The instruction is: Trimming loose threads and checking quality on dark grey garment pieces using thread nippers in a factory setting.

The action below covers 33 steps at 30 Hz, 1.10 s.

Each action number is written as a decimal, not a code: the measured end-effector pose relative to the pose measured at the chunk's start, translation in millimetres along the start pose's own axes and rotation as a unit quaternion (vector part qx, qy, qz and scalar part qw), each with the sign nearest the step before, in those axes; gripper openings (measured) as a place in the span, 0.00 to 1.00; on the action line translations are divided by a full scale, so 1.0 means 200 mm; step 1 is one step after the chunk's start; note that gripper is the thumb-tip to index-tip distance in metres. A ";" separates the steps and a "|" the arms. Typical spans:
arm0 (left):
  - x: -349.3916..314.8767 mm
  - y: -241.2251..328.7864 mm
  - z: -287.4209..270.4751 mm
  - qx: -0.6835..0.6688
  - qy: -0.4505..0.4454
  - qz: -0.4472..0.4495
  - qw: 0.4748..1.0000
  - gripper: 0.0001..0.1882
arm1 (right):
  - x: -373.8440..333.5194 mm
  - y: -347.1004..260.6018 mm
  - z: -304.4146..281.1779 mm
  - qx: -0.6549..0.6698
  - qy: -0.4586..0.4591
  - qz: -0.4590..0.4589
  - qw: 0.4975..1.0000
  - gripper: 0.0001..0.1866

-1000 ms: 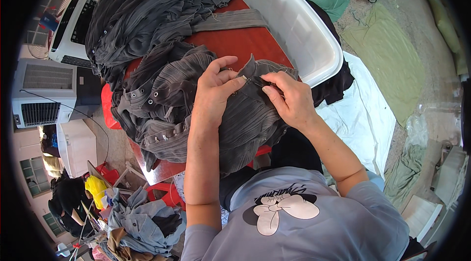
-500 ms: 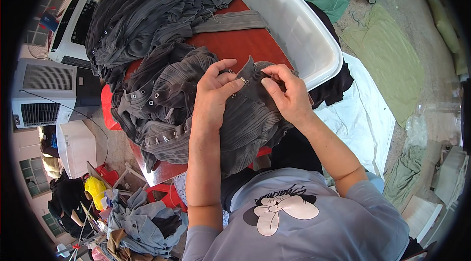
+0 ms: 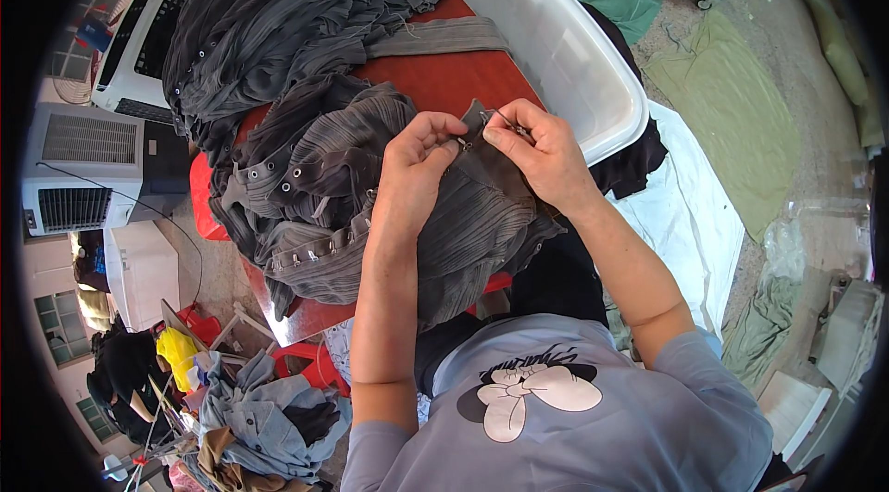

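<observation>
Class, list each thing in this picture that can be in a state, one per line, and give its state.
Left hand: pinching the edge of the grey garment.
Right hand: pinching the same edge, with a small thin tool.
Grey garment: spread crumpled on the table.
Grey pile: heaped, untouched.
White tub: open.
Red table: mostly covered.

No packages, labels, signs or screens can be made out in this view.
</observation>
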<state>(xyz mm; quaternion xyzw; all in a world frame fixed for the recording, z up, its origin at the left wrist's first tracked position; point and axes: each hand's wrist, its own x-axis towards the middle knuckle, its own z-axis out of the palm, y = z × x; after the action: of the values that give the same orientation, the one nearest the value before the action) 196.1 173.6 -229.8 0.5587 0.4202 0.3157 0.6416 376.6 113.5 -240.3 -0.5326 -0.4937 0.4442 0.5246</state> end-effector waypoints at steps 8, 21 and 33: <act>0.00 0.01 0.02 0.072 -0.032 0.014 0.997 0.09 | 0.05 -0.05 -0.03 0.013 0.006 -0.038 0.999 0.06; 0.01 0.00 -0.03 -0.060 0.006 -0.047 0.997 0.06 | -0.11 0.00 -0.10 -0.259 0.003 -0.103 0.960 0.10; -0.01 0.01 -0.01 -0.058 0.008 -0.049 0.997 0.08 | -0.10 0.00 -0.05 -0.329 -0.014 -0.179 0.927 0.09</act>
<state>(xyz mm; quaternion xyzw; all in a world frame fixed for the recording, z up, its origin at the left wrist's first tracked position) 193.3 173.6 -227.7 0.4966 0.4331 0.3119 0.6845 384.1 92.2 -241.3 -0.5716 -0.7068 0.1626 0.3837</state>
